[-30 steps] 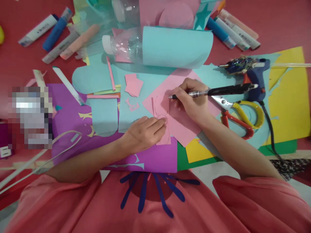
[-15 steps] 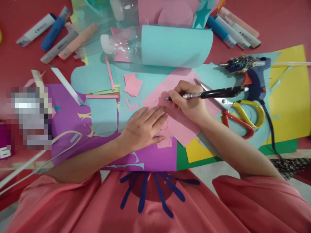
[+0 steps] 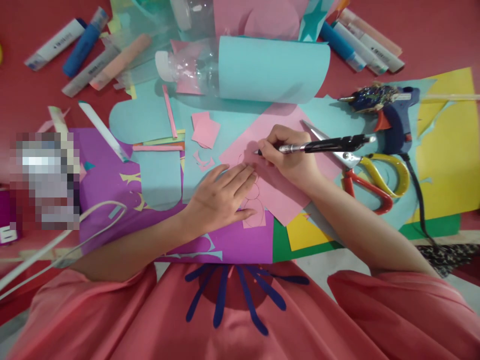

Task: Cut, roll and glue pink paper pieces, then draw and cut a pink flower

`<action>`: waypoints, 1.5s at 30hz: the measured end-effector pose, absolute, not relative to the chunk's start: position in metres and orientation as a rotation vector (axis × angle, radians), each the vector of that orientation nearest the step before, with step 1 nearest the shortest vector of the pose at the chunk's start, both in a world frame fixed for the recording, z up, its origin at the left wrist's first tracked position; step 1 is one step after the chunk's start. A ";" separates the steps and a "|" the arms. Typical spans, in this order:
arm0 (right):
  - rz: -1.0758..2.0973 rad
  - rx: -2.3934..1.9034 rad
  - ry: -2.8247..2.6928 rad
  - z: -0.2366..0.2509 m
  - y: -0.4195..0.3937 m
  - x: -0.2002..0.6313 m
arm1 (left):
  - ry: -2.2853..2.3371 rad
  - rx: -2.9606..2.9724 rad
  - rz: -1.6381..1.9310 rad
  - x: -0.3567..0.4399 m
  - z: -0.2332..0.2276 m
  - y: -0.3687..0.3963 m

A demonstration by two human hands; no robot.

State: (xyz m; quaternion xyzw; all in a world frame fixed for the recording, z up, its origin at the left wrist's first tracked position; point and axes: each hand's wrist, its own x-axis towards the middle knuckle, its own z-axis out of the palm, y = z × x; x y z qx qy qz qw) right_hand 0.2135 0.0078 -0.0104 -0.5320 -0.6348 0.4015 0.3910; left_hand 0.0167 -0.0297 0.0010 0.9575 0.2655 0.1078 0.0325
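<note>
My right hand (image 3: 288, 155) grips a black and silver pen (image 3: 326, 145), its tip at the surface of a pink paper sheet (image 3: 288, 200). Flat on that sheet lies my left hand (image 3: 225, 195), fingers stretched out and holding nothing. Thin curved outlines are drawn on the pink paper below and beside the left fingers; part of them is hidden under the hand. Just right of my right hand, scissors (image 3: 350, 160) with one yellow and one red handle lie with their blades partly behind the hand. Small pink paper pieces (image 3: 205, 131) rest left of the sheet.
A clear bottle (image 3: 193, 67) wrapped in light blue paper (image 3: 273, 70) lies behind my hands. At the right is a blue glue gun (image 3: 397, 120) with a black cord. Markers (image 3: 78, 47) lie at both far corners. Purple paper (image 3: 108, 210) and cut blue pieces spread left.
The pen's back end has swung slightly toward me and to the left in my right hand. My left hand stays nearly still on the paper.
</note>
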 end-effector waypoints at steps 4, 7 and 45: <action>0.995 -1.354 -1.600 -0.009 0.008 0.212 | 0.818 2.946 0.337 0.017 0.002 -0.030; 0.981 -1.361 -1.618 -0.009 0.008 0.212 | 0.818 2.963 0.364 0.017 0.002 -0.030; 1.027 -1.362 -1.610 -0.006 0.010 0.217 | 0.877 2.871 0.287 0.015 0.002 -0.026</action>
